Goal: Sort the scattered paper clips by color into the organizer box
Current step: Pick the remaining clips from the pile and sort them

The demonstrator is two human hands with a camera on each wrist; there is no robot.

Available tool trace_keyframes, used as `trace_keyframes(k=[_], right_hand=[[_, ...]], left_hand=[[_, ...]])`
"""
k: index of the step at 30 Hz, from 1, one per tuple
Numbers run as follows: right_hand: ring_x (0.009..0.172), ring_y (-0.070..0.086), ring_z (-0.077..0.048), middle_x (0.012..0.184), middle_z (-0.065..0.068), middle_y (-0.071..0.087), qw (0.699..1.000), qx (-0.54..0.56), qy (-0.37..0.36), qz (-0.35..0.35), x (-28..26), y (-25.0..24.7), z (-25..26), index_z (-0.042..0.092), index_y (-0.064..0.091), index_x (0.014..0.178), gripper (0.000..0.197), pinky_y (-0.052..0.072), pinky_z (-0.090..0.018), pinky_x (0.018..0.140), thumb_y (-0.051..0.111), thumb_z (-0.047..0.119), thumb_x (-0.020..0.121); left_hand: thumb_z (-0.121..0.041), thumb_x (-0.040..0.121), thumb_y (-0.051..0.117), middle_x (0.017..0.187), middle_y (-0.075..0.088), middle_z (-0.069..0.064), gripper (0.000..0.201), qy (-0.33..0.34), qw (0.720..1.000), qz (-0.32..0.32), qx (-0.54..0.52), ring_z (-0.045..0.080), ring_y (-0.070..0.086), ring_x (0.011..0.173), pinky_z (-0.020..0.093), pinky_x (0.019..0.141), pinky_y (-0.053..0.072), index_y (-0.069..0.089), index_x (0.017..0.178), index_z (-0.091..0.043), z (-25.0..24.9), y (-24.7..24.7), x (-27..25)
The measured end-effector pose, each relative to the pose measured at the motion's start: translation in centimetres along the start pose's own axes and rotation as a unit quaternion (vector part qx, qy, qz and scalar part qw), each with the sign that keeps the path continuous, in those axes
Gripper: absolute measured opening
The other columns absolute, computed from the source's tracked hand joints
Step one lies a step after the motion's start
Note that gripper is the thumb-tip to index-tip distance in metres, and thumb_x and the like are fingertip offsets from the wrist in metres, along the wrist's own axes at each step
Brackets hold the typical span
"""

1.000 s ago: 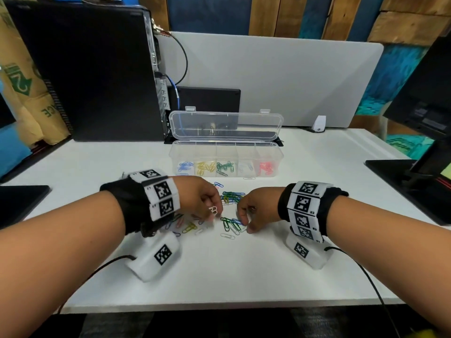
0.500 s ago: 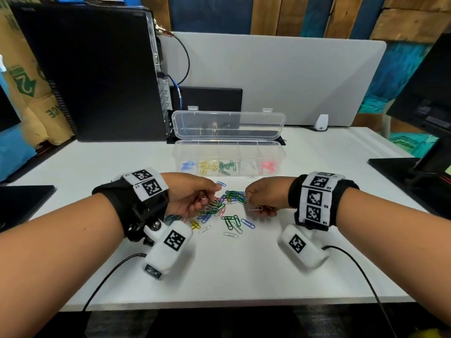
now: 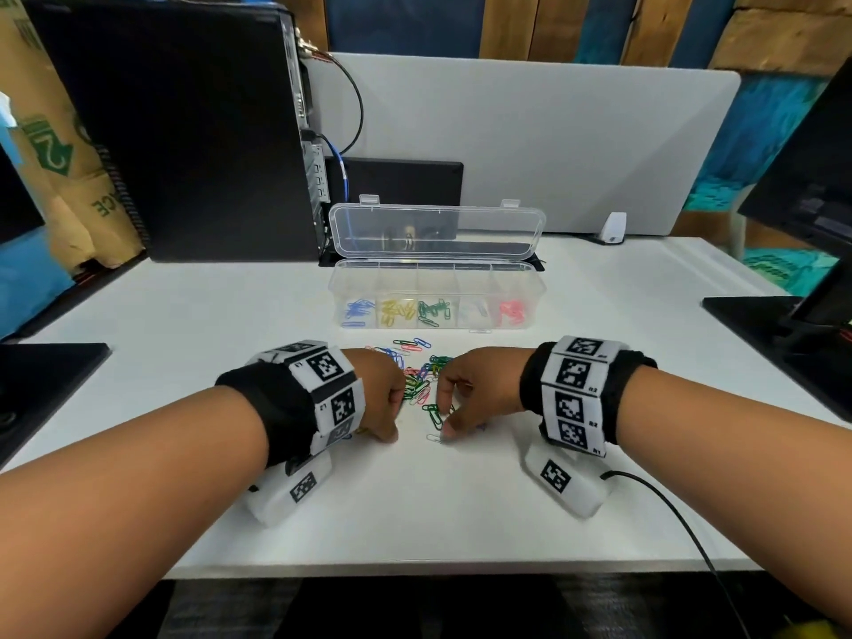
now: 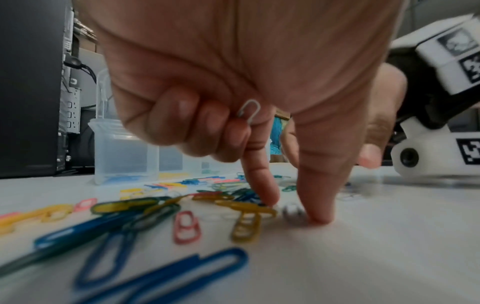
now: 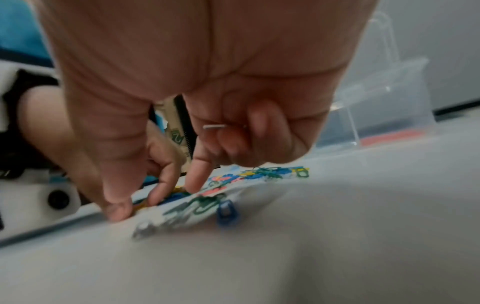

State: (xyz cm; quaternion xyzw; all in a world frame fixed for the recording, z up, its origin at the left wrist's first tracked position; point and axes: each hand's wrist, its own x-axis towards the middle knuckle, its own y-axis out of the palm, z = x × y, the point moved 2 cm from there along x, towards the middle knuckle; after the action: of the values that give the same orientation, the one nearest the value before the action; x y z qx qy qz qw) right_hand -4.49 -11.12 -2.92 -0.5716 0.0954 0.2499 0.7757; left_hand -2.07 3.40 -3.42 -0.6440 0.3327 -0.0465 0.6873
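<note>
Mixed coloured paper clips (image 3: 422, 375) lie scattered on the white table in front of the clear organizer box (image 3: 435, 265). Its lid stands open, and blue, yellow, green, white and pink clips fill separate compartments from left to right. My left hand (image 3: 389, 433) holds a white clip (image 4: 249, 112) under its curled fingers, while its index finger and thumb touch the table beside a pale clip (image 4: 293, 212). My right hand (image 3: 445, 428) keeps another white clip (image 5: 215, 127) in its curled fingers. Its thumb presses down next to a white clip (image 3: 434, 438) on the table.
A black computer tower (image 3: 175, 131) and a grey divider panel (image 3: 553, 145) stand behind the box. Black pads lie at the far left (image 3: 46, 375) and far right (image 3: 760, 325). A cable (image 3: 668, 514) trails from the right wrist camera toward the table's front edge (image 3: 415, 569).
Both hands have dropped from just above the pile to the table at its near side. Thumbs and index fingers now touch the surface, and each hand still keeps its white clip.
</note>
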Motion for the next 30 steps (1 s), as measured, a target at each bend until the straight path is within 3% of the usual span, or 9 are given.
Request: trace_keyframes(k=[3, 6, 11, 14, 19, 22, 24, 26, 30], right_hand=[[0.077, 0.052, -0.012, 0.09, 0.005, 0.059, 0.998, -0.063, 0.007, -0.013, 0.4, 0.6, 0.4, 0.024, 0.058, 0.098, 0.038, 0.037, -0.022, 0.06, 0.075, 0.046, 0.071], [0.082, 0.051, -0.015, 0.092, 0.005, 0.056, 0.995, -0.091, 0.012, -0.026, 0.6, 0.8, 0.5, 0.024, 0.052, 0.092, 0.034, 0.034, -0.019, 0.056, 0.074, 0.042, 0.074], [0.064, 0.049, -0.007, 0.083, 0.004, 0.059, 0.997, -0.073, 0.0, -0.02, 0.5, 0.8, 0.6, 0.021, 0.06, 0.082, 0.013, 0.035, -0.016, 0.053, 0.071, 0.029, 0.08], [0.06, 0.049, -0.005, 0.072, 0.006, 0.059, 0.997, -0.075, -0.007, -0.013, 0.6, 1.0, 0.8, 0.023, 0.058, 0.067, 0.018, 0.039, -0.016, 0.055, 0.069, 0.02, 0.08], [0.072, 0.053, -0.012, 0.076, 0.005, 0.06, 0.993, -0.12, -0.01, -0.004, 0.5, 1.2, 1.3, 0.019, 0.062, 0.081, 0.009, 0.039, -0.017, 0.055, 0.069, 0.024, 0.079], [0.062, 0.048, -0.008, 0.066, 0.01, 0.051, 0.988, -0.154, -0.013, 0.012, 0.4, 1.1, 1.4, 0.019, 0.059, 0.083, 0.012, 0.036, -0.017, 0.052, 0.068, 0.026, 0.08], [0.056, 0.043, -0.003, 0.064, 0.012, 0.048, 0.988, -0.155, -0.017, 0.024, 0.4, 1.0, 1.2, 0.02, 0.056, 0.079, 0.014, 0.034, -0.017, 0.05, 0.068, 0.026, 0.081], [0.054, 0.041, -0.001, 0.062, 0.012, 0.048, 0.987, -0.151, -0.028, 0.036, 0.4, 0.8, 1.0, 0.022, 0.053, 0.074, 0.017, 0.034, -0.016, 0.049, 0.068, 0.025, 0.082], [0.052, 0.041, -0.001, 0.06, 0.012, 0.047, 0.988, -0.137, -0.033, 0.059, 0.4, 0.4, 0.2, 0.021, 0.055, 0.077, 0.014, 0.032, -0.015, 0.047, 0.067, 0.025, 0.083]], left_hand=[[-0.031, 0.08, 0.069, 0.076, 0.06, -0.007, 0.01, 0.006, 1.0, 0.021, 0.0, 0.008, 0.053, 0.069, 0.015, 0.057, 0.037, 0.063, 0.084, -0.023, 0.0, 0.1, 0.4], [-0.031, 0.083, 0.068, 0.064, 0.054, -0.012, 0.016, 0.008, 0.999, 0.043, 0.0, 0.004, 0.049, 0.061, 0.015, 0.058, 0.039, 0.07, 0.092, -0.018, 0.0, 0.1, 0.7], [-0.031, 0.083, 0.068, 0.063, 0.054, -0.012, 0.011, 0.008, 0.998, 0.054, -0.014, 0.002, 0.048, 0.058, 0.017, 0.059, 0.039, 0.061, 0.078, -0.024, 0.2, 0.2, 1.1], [-0.029, 0.082, 0.069, 0.062, 0.054, -0.012, 0.02, 0.009, 0.998, 0.051, -0.03, 0.001, 0.047, 0.055, 0.016, 0.058, 0.039, 0.057, 0.068, -0.024, 0.4, 0.4, 1.2], [-0.027, 0.08, 0.068, 0.06, 0.054, -0.011, 0.022, -0.001, 0.998, 0.041, -0.058, 0.001, 0.048, 0.054, 0.016, 0.056, 0.04, 0.055, 0.063, -0.023, 0.7, 0.5, 1.0], [-0.027, 0.078, 0.071, 0.061, 0.058, -0.007, 0.023, -0.012, 0.993, 0.043, -0.11, 0.008, 0.052, 0.055, 0.018, 0.059, 0.043, 0.056, 0.061, -0.022, 1.1, 0.3, 1.1], [-0.028, 0.074, 0.074, 0.064, 0.061, -0.003, 0.021, -0.018, 0.985, 0.044, -0.167, 0.012, 0.053, 0.059, 0.02, 0.06, 0.044, 0.058, 0.061, -0.022, 1.5, 0.0, 1.3], [-0.025, 0.071, 0.076, 0.056, 0.06, -0.004, 0.021, -0.022, 0.97, 0.053, -0.236, 0.013, 0.051, 0.052, 0.019, 0.057, 0.043, 0.059, 0.059, -0.02, 1.9, -0.1, 1.5], [-0.001, 0.08, 0.066, 0.05, 0.056, 0.004, 0.024, -0.047, 0.906, 0.062, -0.415, 0.015, 0.049, 0.045, 0.023, 0.051, 0.044, 0.056, 0.062, -0.011, 2.3, -0.9, 2.0]])
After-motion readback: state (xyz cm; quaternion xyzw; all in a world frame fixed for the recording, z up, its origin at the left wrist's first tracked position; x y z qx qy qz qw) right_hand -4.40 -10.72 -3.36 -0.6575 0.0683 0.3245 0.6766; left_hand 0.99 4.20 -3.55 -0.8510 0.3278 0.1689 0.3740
